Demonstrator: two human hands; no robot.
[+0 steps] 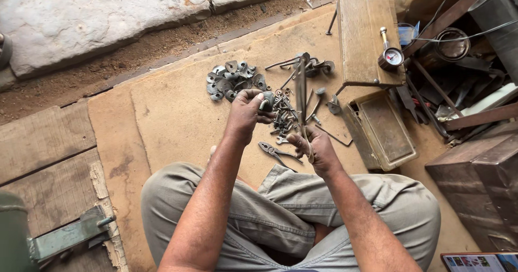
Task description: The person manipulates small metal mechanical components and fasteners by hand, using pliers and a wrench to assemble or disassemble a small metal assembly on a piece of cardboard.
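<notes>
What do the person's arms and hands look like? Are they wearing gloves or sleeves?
No gloves and no sleeves in view: both forearms are bare down to the left hand and the right hand. I see no watch, rings or bracelets. The fingers look smudged with dirt or grease. Below the arms are grey-khaki trousers.

trousers (280,207): plain khaki-grey
mat (172,110): tan, stained
washers (233,79): dull grey metal
gauge (392,57): white dial, red rim
wooden stool (360,35): brown, grained
stone slab (97,13): pale grey
</notes>
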